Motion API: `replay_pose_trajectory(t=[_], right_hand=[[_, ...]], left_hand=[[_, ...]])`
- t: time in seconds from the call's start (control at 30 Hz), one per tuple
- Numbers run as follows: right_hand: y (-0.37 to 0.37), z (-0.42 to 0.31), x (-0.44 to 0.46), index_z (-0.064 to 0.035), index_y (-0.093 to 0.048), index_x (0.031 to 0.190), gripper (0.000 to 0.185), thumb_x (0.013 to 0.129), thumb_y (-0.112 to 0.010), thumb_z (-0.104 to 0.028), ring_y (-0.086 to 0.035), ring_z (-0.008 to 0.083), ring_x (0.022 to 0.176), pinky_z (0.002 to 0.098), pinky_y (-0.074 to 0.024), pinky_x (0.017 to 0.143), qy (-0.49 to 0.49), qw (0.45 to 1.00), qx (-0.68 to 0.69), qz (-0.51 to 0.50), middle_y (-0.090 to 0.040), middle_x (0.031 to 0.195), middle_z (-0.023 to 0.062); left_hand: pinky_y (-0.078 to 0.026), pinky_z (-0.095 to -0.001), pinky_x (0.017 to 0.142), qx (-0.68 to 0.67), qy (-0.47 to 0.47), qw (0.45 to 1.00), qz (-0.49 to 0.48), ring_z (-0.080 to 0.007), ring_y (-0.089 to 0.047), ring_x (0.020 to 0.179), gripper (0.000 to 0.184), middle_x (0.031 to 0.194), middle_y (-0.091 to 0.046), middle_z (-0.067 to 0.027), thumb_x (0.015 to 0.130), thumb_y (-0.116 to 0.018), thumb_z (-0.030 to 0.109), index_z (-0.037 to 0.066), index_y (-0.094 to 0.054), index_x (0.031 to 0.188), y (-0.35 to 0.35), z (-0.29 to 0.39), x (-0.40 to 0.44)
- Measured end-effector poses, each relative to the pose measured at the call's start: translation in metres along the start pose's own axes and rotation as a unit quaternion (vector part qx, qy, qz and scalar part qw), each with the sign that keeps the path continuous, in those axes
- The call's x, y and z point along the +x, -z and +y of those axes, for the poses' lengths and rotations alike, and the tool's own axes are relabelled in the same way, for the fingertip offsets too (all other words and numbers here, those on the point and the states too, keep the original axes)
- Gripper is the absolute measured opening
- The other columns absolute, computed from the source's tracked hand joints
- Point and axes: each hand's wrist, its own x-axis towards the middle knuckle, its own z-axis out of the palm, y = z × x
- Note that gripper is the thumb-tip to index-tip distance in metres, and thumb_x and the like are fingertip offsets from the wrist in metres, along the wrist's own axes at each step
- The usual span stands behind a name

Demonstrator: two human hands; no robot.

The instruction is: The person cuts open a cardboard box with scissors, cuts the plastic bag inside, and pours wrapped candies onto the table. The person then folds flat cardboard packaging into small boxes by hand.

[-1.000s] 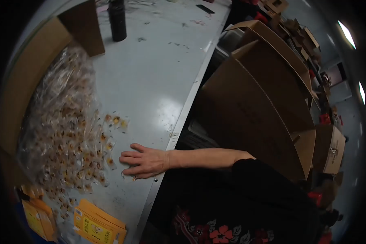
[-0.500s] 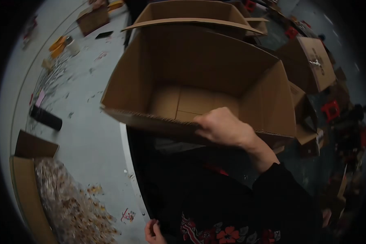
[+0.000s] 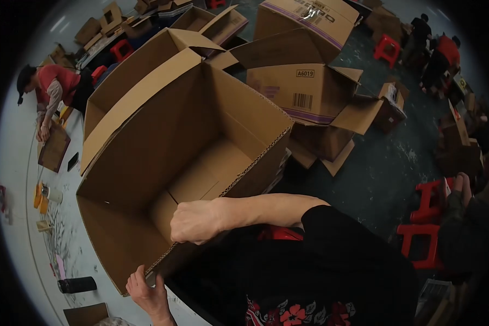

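Observation:
A large open cardboard box (image 3: 141,146) shows its inside, tilted across the table's edge. My right hand (image 3: 198,221) is closed in a fist over the box's near rim, with the knuckles up. Lower left, at the near corner of that rim, my left hand (image 3: 148,296) has its fingers on one side of the cardboard and its thumb on the other. A second open box (image 3: 106,106) stands just behind the first.
A black bottle (image 3: 77,284) and a phone (image 3: 73,161) lie on the table (image 3: 81,239). Printed cartons (image 3: 304,89) stand beyond the box. Red stools (image 3: 426,244) are at the right. A person in red (image 3: 60,84) handles cardboard at the upper left; other people are farther right.
The view has swung right. The box appears closer and more tilted, still in my right hand's grip. My left hand has moved from the table's edge up to the box's corner.

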Motion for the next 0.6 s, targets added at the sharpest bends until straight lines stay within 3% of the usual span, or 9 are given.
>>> replay_pose_trajectory(t=[0.03, 0.3, 0.47, 0.6], right_hand=[[-0.001, 0.000, -0.001, -0.0023, -0.057, 0.063, 0.007, 0.063, -0.055, -0.009, -0.060, 0.0310, 0.063, 0.0392, -0.0456, 0.053, -0.007, 1.000, -0.003, 0.007, -0.059, 0.060, 0.0131], [-0.009, -0.015, -0.010, -0.0029, -0.055, 0.062, 0.007, 0.065, -0.057, -0.009, -0.060, 0.0274, 0.057, 0.0375, -0.0456, 0.052, -0.032, 0.998, -0.005, 0.061, -0.057, 0.056, 0.0119], [-0.013, -0.029, -0.020, -0.0045, -0.051, 0.068, 0.008, 0.066, -0.056, -0.010, -0.057, 0.0237, 0.053, 0.0302, -0.0427, 0.059, 0.001, 0.999, -0.029, 0.046, -0.056, 0.056, 0.0091], [-0.016, -0.048, -0.029, -0.0032, -0.051, 0.073, 0.010, 0.068, -0.056, -0.010, -0.057, 0.0197, 0.054, 0.0289, -0.0441, 0.062, 0.009, 0.999, -0.034, -0.009, -0.053, 0.056, 0.0061]], left_hand=[[-0.040, -0.0353, 0.076, -0.003, -0.027, 0.999, 0.047, -0.0267, -0.055, 0.085, 0.043, 0.091, -0.059, -0.0077, 0.058, -0.074, 0.010, 0.004, -0.056, 0.097, -0.001, 0.003, 0.003], [-0.041, -0.0368, 0.078, -0.005, -0.015, 0.995, 0.097, -0.0279, -0.055, 0.087, 0.042, 0.090, -0.060, -0.0092, 0.057, -0.075, 0.007, 0.004, -0.057, 0.095, -0.003, 0.011, -0.007], [-0.042, -0.0397, 0.075, 0.033, -0.025, 0.988, 0.148, -0.0304, -0.055, 0.083, 0.035, 0.091, -0.060, -0.0106, 0.059, -0.073, 0.008, 0.003, -0.058, 0.090, -0.009, 0.015, -0.031], [-0.041, -0.0376, 0.071, 0.024, -0.032, 0.986, 0.164, -0.0275, -0.054, 0.075, 0.033, 0.085, -0.059, -0.0084, 0.057, -0.071, 0.006, 0.004, -0.059, 0.087, -0.010, 0.021, -0.048]])
